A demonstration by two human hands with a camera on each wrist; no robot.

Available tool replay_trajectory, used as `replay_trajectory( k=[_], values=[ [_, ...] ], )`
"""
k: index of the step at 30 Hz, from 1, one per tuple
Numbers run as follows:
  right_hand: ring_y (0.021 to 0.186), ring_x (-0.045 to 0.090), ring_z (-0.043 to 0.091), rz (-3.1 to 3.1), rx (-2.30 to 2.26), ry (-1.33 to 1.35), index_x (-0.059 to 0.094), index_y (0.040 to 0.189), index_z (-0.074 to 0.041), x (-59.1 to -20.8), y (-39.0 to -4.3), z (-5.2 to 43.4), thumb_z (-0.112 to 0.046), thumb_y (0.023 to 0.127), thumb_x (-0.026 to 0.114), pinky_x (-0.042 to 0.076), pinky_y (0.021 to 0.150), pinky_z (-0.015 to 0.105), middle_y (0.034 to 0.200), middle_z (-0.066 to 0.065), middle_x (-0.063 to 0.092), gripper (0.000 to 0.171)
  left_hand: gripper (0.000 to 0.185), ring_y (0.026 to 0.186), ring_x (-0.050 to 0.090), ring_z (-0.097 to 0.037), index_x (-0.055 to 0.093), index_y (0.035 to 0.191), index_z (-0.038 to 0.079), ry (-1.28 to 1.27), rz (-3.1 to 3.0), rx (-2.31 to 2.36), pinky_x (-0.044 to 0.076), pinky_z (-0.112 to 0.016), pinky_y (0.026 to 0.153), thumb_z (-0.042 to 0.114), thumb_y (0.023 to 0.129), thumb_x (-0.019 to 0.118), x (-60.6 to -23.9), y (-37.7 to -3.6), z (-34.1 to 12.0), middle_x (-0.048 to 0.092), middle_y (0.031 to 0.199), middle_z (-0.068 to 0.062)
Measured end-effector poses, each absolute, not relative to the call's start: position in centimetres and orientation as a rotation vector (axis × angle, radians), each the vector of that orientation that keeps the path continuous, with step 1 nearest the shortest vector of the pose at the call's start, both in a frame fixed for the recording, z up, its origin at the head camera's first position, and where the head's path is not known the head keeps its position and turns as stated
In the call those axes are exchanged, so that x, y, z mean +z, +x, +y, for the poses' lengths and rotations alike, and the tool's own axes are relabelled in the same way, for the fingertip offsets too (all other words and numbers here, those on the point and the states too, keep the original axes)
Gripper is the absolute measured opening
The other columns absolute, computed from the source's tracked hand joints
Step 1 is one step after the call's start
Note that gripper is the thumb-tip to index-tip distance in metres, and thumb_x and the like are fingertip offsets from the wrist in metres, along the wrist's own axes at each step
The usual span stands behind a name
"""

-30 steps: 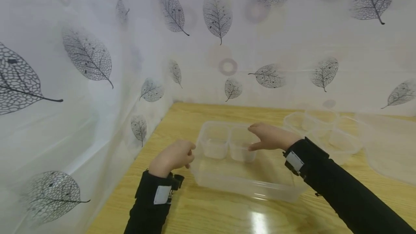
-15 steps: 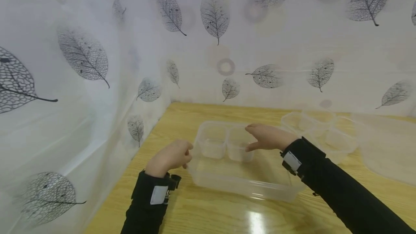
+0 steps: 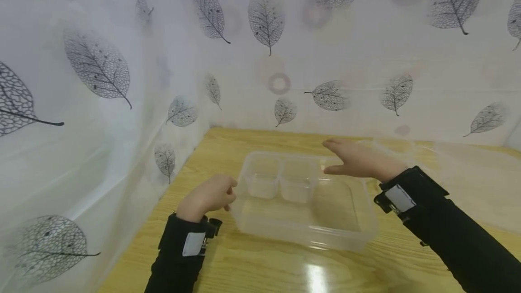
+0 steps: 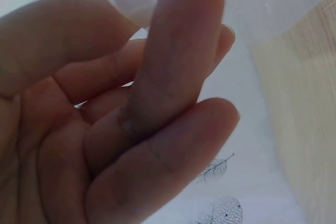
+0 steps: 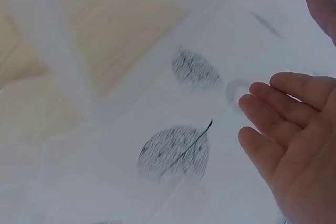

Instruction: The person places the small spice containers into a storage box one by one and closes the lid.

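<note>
A large clear plastic container (image 3: 281, 232) lies on the wooden table. Two small clear boxes, a left one (image 3: 262, 186) and a right one (image 3: 297, 189), stand side by side in its back left part. My left hand (image 3: 207, 196) holds the container's left edge between thumb and curled fingers; the left wrist view shows a translucent corner (image 4: 139, 9) at the thumb tip. Above the container's back right part, my right hand (image 3: 354, 162) is spread, thumb apart from the fingers. Nothing lies in its palm (image 5: 310, 156) in the right wrist view.
More clear small boxes (image 3: 392, 145) stand at the back right, partly hidden by the right arm. A translucent flat sheet or lid (image 3: 480, 180) lies right of them. Leaf-patterned curtains (image 3: 244, 103) border the table's left and back sides.
My right hand has left the right small box and moved up and to the right. The small boxes stay in place. My left hand stays at the container's left edge.
</note>
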State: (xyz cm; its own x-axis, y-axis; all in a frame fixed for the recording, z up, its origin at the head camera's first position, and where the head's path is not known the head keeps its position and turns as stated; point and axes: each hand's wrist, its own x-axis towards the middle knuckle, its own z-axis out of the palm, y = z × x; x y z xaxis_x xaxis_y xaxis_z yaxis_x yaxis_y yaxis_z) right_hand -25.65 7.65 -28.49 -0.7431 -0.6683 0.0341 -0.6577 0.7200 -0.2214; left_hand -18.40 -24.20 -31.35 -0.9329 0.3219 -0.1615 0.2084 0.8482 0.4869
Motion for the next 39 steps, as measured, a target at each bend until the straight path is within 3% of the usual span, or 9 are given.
replay_trajectory(
  k=[3,8,11,16,20,24,27,33,39],
  values=[
    [0.119,0.029,0.045,2.900,-0.335,-1.052,0.032,0.128,0.014,-28.7,-25.9,10.1,-0.028,0.082,0.062,0.024,0.095,0.051,0.130,0.032,0.032,0.070,0.009,0.057,0.056,-0.016,0.057,0.084,-0.001,0.413,2.782,0.688,0.037,-0.027,0.050,-0.003,0.082,0.048,-31.3,-18.3,-24.0,0.048,0.065,-0.005],
    [0.117,0.029,0.048,2.927,-0.342,-0.972,0.033,0.125,0.018,-29.7,-26.5,14.0,-0.026,0.080,0.063,0.024,0.095,0.053,0.127,0.036,0.032,0.070,0.028,0.058,0.057,-0.016,0.054,0.110,-0.008,0.414,2.788,0.649,0.039,-0.027,0.053,-0.002,0.083,0.048,-31.2,-18.3,-24.1,0.053,0.075,-0.009],
    [0.116,0.028,0.049,2.931,-0.337,-0.894,0.031,0.125,0.019,-30.1,-26.6,15.9,-0.027,0.080,0.063,0.024,0.094,0.054,0.126,0.038,0.031,0.072,0.030,0.058,0.057,-0.015,0.053,0.112,-0.009,0.430,2.791,0.628,0.039,-0.027,0.053,-0.001,0.083,0.049,-31.2,-18.4,-24.1,0.054,0.078,-0.010],
    [0.116,0.026,0.051,2.958,-0.284,-0.739,0.030,0.125,0.020,-30.5,-26.4,18.3,-0.035,0.081,0.060,0.025,0.092,0.056,0.125,0.040,0.030,0.076,0.010,0.057,0.056,-0.013,0.057,0.090,-0.003,0.447,2.790,0.622,0.038,-0.027,0.051,-0.001,0.083,0.050,-31.2,-18.6,-24.0,0.051,0.068,-0.006],
    [0.108,0.034,0.053,3.018,-0.200,-0.627,0.037,0.118,0.023,-30.7,-25.9,19.6,-0.045,0.080,0.057,0.030,0.087,0.056,0.118,0.042,0.036,0.080,0.007,0.055,0.055,-0.013,0.052,0.077,0.002,0.481,2.791,0.633,0.037,-0.027,0.049,-0.001,0.082,0.049,-31.3,-18.7,-24.1,0.047,0.064,-0.005],
    [0.074,0.051,0.038,3.082,-0.143,-0.529,0.058,0.080,0.010,-31.2,-25.2,20.6,-0.054,0.078,0.055,0.040,0.067,0.048,0.084,0.028,0.053,0.064,0.010,0.055,0.055,-0.014,0.050,0.074,0.003,0.508,2.791,0.640,0.036,-0.027,0.048,-0.002,0.082,0.048,-31.5,-18.7,-24.1,0.046,0.062,-0.005],
    [0.054,0.041,0.021,3.103,-0.191,-0.450,0.046,0.054,-0.007,-31.8,-24.9,20.7,-0.059,0.077,0.053,0.035,0.055,0.038,0.061,0.009,0.044,0.057,0.011,0.055,0.055,-0.014,0.050,0.073,0.003,0.500,2.786,0.641,0.035,-0.027,0.048,-0.002,0.083,0.048,-31.4,-18.6,-24.4,0.046,0.062,-0.006],
    [0.041,0.018,0.011,3.134,-0.284,-0.366,0.028,0.047,-0.016,-33.0,-24.4,20.5,-0.058,0.077,0.053,0.023,0.043,0.028,0.047,-0.004,0.019,0.057,0.007,0.057,0.056,-0.015,0.053,0.080,-0.001,0.486,2.775,0.637,0.035,-0.027,0.049,-0.002,0.083,0.047,-31.3,-18.5,-24.5,0.047,0.064,-0.006],
    [0.042,0.015,0.010,3.173,-0.292,-0.325,0.028,0.045,-0.017,-33.8,-23.6,20.9,-0.054,0.078,0.054,0.017,0.041,0.026,0.046,-0.005,0.016,0.057,0.013,0.056,0.057,-0.016,0.048,0.070,0.004,0.520,2.789,0.627,0.035,-0.027,0.048,-0.002,0.082,0.047,-31.3,-18.6,-24.2,0.046,0.060,-0.005]
  ],
)
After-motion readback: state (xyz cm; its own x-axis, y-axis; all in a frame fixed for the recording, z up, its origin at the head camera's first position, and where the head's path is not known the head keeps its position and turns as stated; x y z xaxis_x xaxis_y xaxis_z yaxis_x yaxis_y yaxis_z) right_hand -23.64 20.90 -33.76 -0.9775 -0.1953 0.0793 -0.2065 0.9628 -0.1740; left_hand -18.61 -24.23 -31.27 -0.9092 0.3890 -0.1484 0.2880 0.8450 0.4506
